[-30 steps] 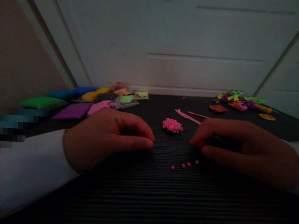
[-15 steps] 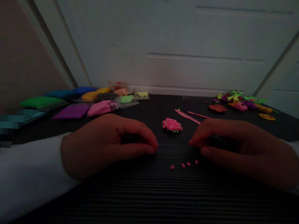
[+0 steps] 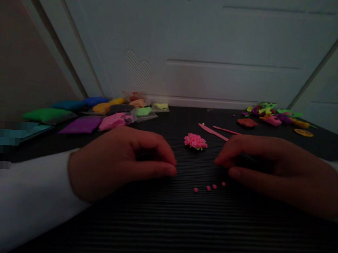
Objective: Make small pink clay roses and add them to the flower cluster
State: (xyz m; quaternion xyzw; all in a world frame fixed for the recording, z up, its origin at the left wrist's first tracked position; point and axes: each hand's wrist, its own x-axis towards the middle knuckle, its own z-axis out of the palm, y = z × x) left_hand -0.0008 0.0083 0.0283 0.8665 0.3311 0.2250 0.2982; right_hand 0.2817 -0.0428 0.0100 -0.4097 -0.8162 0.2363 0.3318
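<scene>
Your left hand (image 3: 122,160) had drawn back slightly to the left and risen a little since half a second earlier, while your right hand (image 3: 277,170) stayed nearly as it was. The pink flower (image 3: 195,141) and the four beads (image 3: 208,188) kept their places on the desk (image 3: 164,224).

The flower was a rounded cluster of tiny pink rosettes with pale green bits around its edge. It lay in the middle, beyond your hands and between them. The beads were small, pink and roundish, set in an uneven row nearer you, the rightmost just beside your right thumb. The desk was black, with fine ridges running left to right.

Your left fingers (image 3: 155,170) were curled, the thumb and forefinger tips close together; you could not tell from this view whether they met. Your right fingers stood a narrow gap apart, with nothing visible between the tips, just to the right of the flower and apart from it.

Beyond your right hand lay a flat pink knife (image 3: 213,132) and a thin pink stick (image 3: 225,130). Farther right were a dull red lump (image 3: 247,123), a flat yellow disc (image 3: 303,132) and a bright, many-coloured pile (image 3: 272,120). At far left lay soft, plump packets (image 3: 81,125), some in clear plastic.
</scene>
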